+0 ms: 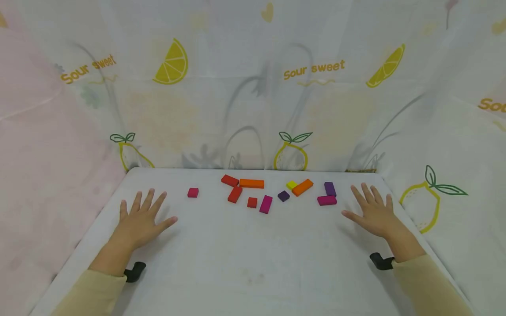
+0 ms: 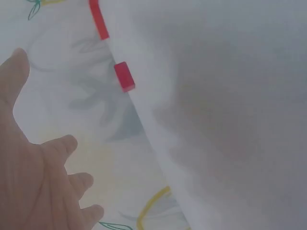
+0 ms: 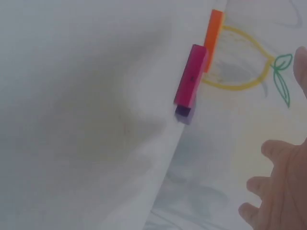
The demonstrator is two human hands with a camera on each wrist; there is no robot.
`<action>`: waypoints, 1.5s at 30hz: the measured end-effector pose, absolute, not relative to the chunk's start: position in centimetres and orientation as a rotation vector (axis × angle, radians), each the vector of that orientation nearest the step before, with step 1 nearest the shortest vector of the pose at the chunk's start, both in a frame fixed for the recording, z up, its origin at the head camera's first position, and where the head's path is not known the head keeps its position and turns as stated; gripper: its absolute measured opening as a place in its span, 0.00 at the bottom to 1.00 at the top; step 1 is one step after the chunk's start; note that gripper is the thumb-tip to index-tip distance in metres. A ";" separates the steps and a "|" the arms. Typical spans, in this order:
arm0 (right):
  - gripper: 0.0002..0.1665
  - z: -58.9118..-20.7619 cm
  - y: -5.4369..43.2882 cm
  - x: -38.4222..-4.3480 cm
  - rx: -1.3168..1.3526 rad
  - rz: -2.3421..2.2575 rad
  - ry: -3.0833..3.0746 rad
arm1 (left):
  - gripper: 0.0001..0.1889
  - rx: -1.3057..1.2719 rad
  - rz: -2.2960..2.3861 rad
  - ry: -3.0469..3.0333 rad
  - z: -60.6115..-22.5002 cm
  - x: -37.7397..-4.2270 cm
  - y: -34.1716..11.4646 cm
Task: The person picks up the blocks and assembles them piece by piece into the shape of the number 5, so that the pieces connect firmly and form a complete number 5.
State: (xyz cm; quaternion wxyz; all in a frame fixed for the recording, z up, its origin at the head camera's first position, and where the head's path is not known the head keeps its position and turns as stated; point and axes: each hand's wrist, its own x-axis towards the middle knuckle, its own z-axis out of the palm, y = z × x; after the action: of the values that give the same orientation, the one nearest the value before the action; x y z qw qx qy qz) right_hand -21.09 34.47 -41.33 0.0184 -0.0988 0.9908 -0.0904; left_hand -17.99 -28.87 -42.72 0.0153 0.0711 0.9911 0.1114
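In the head view, a small crimson block (image 1: 193,192) lies left of centre, nearest the left hand (image 1: 140,224), released with fingers spread. Right of centre, a magenta block (image 1: 327,200) sits just below a dark purple block (image 1: 330,188), near the right hand (image 1: 373,217), likewise released and splayed. Between them, eight other coloured blocks (image 1: 251,183) scatter mid-frame on the white tabletop (image 1: 221,254). Lemon-printed cloth (image 1: 237,44) fills the upper frame.
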 end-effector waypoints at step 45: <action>0.52 -41.6 21.1 -26.5 -0.627 -0.470 2.990 | 0.47 0.441 0.465 3.080 -43.6 -23.9 -17.7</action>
State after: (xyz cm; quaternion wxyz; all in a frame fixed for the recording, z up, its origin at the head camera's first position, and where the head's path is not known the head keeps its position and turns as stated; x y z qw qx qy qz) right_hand -26.51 21.10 -41.60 0.0253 -0.2027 0.9671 -0.1519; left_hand -23.90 -17.67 -43.59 -0.0024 0.1400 0.9790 0.1479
